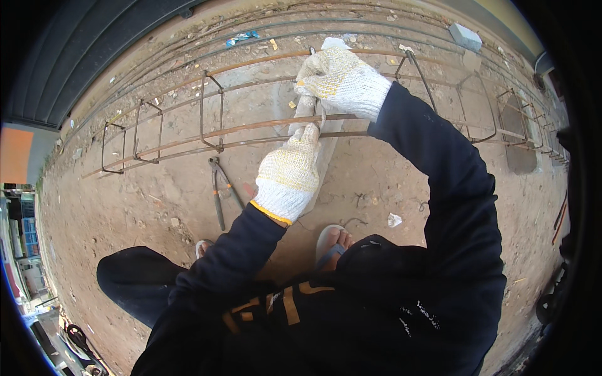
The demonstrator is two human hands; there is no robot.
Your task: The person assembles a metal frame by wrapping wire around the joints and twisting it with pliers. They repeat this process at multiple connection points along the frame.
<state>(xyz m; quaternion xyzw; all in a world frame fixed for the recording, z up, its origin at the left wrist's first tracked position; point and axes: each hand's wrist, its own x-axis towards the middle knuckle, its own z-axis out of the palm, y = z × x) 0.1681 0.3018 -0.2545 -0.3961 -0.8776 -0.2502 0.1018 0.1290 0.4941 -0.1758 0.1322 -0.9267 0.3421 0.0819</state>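
Two hands, gloved in white-and-yellow knit, meet in the head view: the left hand (290, 168) low, the right hand (343, 76) higher, both at a long cage of rusty brown steel rods (266, 125). Their fingers curl inward; from where I stand I cannot tell what they clamp, if anything. I'd steady the joint with the left and hold each dark, bent-bar stirrup (202, 113) square to the rods before tightening anything. The cage runs across the brown dirt ground (157, 210), crossing over a pale, flat plank (322, 164); its stirrups look roughly rectangular, unevenly spaced. Pincers with orange-and-black handles (217, 195) lie near.
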